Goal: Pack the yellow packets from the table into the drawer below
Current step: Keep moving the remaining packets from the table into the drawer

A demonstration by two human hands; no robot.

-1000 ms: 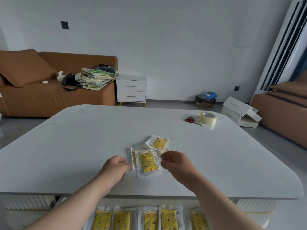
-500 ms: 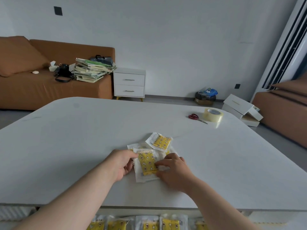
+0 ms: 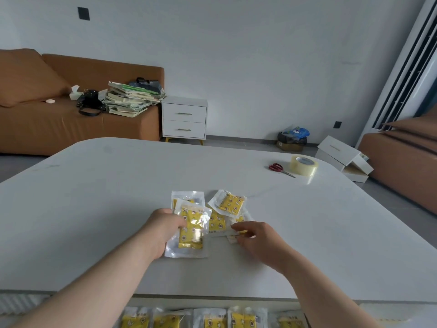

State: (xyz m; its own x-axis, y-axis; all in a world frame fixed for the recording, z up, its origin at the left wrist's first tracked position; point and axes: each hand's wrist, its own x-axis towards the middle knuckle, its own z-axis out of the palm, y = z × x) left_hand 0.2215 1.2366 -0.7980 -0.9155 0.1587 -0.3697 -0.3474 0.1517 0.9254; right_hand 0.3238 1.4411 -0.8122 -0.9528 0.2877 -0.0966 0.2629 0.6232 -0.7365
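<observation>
Left hand (image 3: pixel 163 229): fingers clamped on a yellow packet in clear plastic wrap (image 3: pixel 191 230), frame centre, over the white surface (image 3: pixel 94 209).
Right hand (image 3: pixel 256 236): pinching the edge of a half-hidden yellow packet (image 3: pixel 238 233).
Handling: probably light, floppy and slick; grip the sealed rim.
Drawer (image 3: pixel 212 304): bottom edge.

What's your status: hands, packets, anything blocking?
Left hand grips one yellow packet; right hand pinches a second packet. Loose packets on table; packed packets below. Scissors, tape roll far right, nothing blocking.
</observation>
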